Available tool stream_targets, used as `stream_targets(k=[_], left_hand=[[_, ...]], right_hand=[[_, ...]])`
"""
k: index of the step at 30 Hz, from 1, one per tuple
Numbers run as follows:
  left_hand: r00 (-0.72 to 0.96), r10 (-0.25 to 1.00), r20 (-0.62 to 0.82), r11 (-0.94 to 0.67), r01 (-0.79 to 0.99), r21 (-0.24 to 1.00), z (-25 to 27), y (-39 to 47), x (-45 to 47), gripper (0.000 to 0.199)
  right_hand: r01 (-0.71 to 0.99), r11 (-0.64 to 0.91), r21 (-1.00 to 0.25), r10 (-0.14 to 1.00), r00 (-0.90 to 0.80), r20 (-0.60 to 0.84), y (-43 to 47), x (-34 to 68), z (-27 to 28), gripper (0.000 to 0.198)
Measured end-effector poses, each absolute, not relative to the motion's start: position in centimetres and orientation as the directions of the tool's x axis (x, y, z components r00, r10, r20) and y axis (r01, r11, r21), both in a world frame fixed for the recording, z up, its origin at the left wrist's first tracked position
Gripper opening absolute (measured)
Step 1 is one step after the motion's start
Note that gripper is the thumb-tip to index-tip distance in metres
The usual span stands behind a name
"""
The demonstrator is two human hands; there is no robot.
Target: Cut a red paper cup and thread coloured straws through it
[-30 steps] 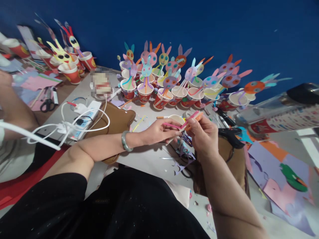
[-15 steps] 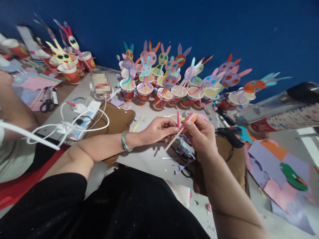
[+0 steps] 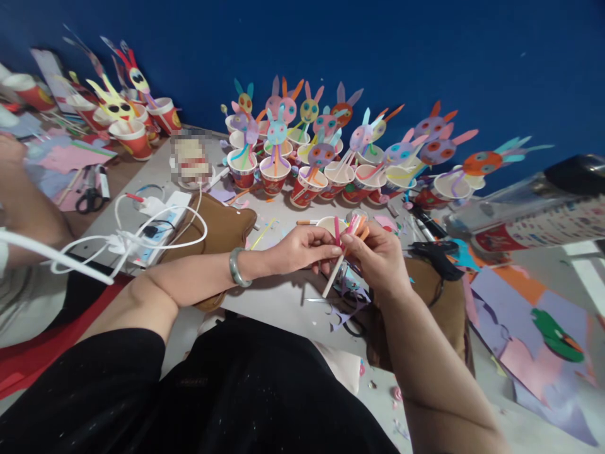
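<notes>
Above the grey table, my left hand point(image 3: 309, 249) pinches a narrow pink strip point(image 3: 337, 232) that stands upright between thumb and fingers. My right hand point(image 3: 380, 255) is closed on a slim stick point(image 3: 334, 276), pale at its lower end and pink towards the top; I cannot make out its exact kind. An orange strip point(image 3: 363, 228) also shows at my right fingers. The hands are nearly touching. Behind them is a white paper cup point(image 3: 326, 223), partly hidden. Purple paper scraps point(image 3: 347, 318) lie below my right hand.
Several red paper cups point(image 3: 275, 183) with paper rabbit heads line the blue wall. A power strip point(image 3: 163, 230) with white cables and a brown cushion point(image 3: 222, 224) are at left. A black glue gun point(image 3: 437, 258) and a clear bottle point(image 3: 520, 214) stand at right. Another person's arm point(image 3: 28, 202) shows far left.
My right hand has turned the pale-and-pink stick more upright, and its lower end has shifted right. The left hand stays almost in place with the pink strip.
</notes>
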State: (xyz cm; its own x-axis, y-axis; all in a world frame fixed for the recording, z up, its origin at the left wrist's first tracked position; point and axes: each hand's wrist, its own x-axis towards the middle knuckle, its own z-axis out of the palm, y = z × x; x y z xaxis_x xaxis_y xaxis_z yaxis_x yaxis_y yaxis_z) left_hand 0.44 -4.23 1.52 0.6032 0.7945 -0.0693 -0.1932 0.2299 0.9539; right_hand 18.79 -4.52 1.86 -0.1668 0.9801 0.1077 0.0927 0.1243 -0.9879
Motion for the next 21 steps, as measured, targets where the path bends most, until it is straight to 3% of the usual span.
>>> stream_targets(k=[8,13,17,21], left_hand=[[0.603,0.797,-0.028,0.162,-0.169,0.972,1.5,-4.0,0.3,0.040],[0.701,0.712,-0.041,0.224,-0.171,0.960,1.7,-3.8,0.0,0.041],[0.698,0.714,-0.053,0.219,-0.151,0.964,1.7,-3.7,0.0,0.038],[0.654,0.756,-0.038,0.215,-0.192,0.958,1.7,-3.8,0.2,0.037]], right_hand=[[0.221,0.243,-0.945,0.969,-0.101,0.226,-4.8,18.4,2.8,0.046],[0.108,0.166,-0.980,0.972,-0.185,0.144,-4.7,18.8,2.0,0.043],[0.056,0.074,-0.996,0.979,-0.193,0.062,-4.6,18.9,1.4,0.042],[0.028,0.079,-0.997,0.989,-0.130,0.074,-4.5,18.7,1.5,0.045]])
